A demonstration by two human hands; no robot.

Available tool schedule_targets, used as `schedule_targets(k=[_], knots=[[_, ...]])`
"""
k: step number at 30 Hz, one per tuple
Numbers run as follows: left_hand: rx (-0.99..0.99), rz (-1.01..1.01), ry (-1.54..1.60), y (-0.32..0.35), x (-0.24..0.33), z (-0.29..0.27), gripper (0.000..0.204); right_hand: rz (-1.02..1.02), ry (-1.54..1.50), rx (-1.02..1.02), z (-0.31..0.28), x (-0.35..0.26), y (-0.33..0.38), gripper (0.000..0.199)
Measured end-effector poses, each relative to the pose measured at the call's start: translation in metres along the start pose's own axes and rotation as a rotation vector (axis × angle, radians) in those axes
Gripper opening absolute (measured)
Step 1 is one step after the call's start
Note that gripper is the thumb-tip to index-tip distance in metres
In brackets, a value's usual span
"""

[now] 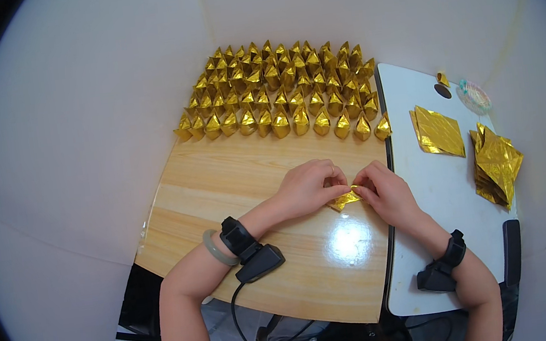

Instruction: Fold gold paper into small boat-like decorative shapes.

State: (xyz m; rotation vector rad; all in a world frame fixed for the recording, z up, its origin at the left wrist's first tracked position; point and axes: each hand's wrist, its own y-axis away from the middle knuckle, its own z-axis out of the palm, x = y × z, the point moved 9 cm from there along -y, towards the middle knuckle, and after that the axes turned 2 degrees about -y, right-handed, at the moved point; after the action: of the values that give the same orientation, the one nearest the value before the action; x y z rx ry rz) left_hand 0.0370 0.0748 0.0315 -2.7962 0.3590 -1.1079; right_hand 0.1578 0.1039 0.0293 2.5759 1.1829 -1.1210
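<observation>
Between my two hands is a small piece of gold foil paper (pixel 344 200), partly folded, just above the wooden table (pixel 240 178). My left hand (pixel 309 185) pinches its left side between thumb and fingers. On the other side, my right hand (pixel 388 192) grips the upper right part with thumb and forefinger. The fingers cover some of the folds. Beyond my hands, several folded gold paper ingots (pixel 281 124) with pointed tips stand in rows along the table's far part.
To the right, a white table (pixel 425 247) adjoins the wooden one along a dark edge. It carries a flat stack of gold paper sheets (pixel 438 131), a fanned pile of gold paper (pixel 496 167) and a clear, ribbed round item (pixel 474 96). Pale walls (pixel 89 118) enclose both tables. A black cable (pixel 238 318) hangs from my left wrist device.
</observation>
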Motion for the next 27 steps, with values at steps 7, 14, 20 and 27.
schedule_targets(k=[7, 14, 20, 27], knots=[[0.028, -0.136, -0.063, -0.001, -0.008, 0.002, 0.014, -0.229, 0.291, 0.036, 0.001, -0.015, -0.002, 0.023], [0.025, -0.157, -0.041, 0.0, -0.012, 0.002, 0.011, -0.265, 0.302, -0.051, -0.009, -0.014, 0.007, 0.03], [-0.005, -0.081, 0.037, 0.003, -0.012, 0.003, 0.009, -0.321, 0.143, -0.11, -0.014, -0.023, 0.009, 0.03], [-0.012, 0.015, -0.034, 0.004, -0.001, 0.003, 0.019, -0.341, 0.139, -0.101, -0.006, -0.03, 0.007, 0.023]])
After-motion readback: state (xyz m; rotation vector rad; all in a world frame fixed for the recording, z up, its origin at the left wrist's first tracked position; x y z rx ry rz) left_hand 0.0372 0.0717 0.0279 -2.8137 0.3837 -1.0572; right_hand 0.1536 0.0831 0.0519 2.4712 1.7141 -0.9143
